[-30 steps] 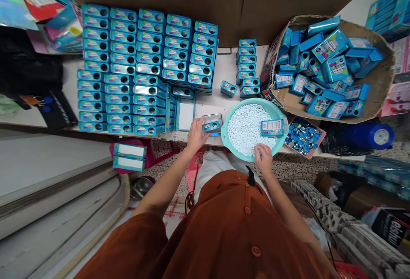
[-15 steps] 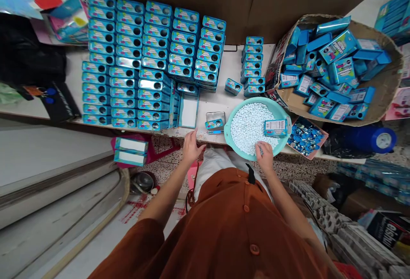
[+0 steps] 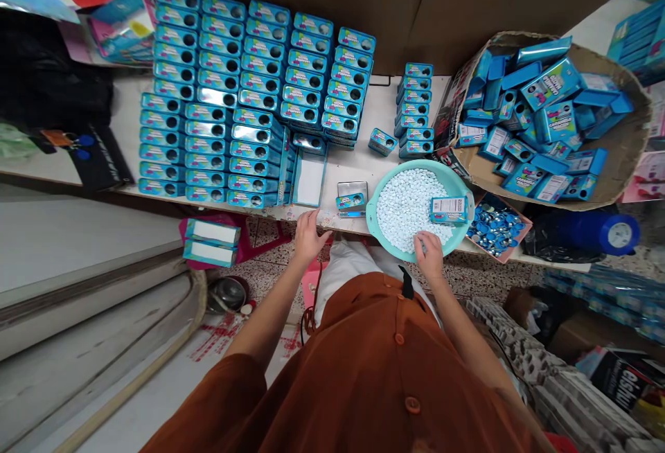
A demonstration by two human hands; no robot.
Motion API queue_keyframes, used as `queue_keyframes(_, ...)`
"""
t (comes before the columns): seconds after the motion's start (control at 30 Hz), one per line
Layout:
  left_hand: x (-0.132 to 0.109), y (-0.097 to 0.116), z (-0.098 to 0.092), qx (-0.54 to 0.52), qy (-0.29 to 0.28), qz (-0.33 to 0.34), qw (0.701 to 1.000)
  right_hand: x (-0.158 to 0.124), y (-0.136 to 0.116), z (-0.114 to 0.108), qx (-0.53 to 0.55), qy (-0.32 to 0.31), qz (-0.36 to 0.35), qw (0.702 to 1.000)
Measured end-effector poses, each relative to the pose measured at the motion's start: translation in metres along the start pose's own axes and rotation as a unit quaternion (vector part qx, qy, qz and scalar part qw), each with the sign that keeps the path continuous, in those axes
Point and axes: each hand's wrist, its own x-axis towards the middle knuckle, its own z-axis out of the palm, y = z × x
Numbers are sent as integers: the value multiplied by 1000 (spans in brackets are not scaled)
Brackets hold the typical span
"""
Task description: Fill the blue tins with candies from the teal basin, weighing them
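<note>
My left hand [image 3: 309, 238] rests at the table's front edge, thumb apart from the fingers, holding nothing. Over the near rim of a turquoise basin [image 3: 370, 223], my right hand [image 3: 429, 253] has its fingers curled at the small white pellets [image 3: 405, 207]; whatever they pinch is hidden. One blue tin [image 3: 449, 209] lies on the pellets, just beyond that hand. Between my hands, a small blue tin [image 3: 350, 201] stands in an open metal tray [image 3: 358, 187]. An open blue carton with a white inside [image 3: 310, 179] sits beyond my left hand.
Rows of blue tins [image 3: 215, 79] with round holes on top fill the table's left side. A shorter column of tins [image 3: 415, 103] stands behind the basin. At right are a cardboard box [image 3: 636, 120] of loose tins and a tray of blue caps [image 3: 496, 224].
The camera view has shifted slightly, so the tabletop appears a little further right. Both hands keep nearly the same place and pose.
</note>
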Motion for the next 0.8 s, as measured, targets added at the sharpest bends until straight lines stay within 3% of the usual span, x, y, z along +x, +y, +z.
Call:
queue_keyframes(0.27, 8, 14, 1, -15, 11, -6, 1000, 11, -6, 14, -6, -5, 7, 1000)
queue_keyframes(0.43, 39, 31, 17, -56, 38, 5, 998, 21, -15, 23, 0, -7, -8, 1000)
queue_keyframes(0.57, 65, 40, 24, -107, 19, 33, 993, 18, -14, 18, -1, -6, 2, 1000)
queue_keyframes(0.7, 64, 62, -7, -163, -8, 99, 982, 8, -9, 10, -3, 9, 19, 1000)
queue_keyframes(0.8, 52, 89, -43, -145, 21, 133, 980, 2, -5, 8, 3, 14, 30, 999)
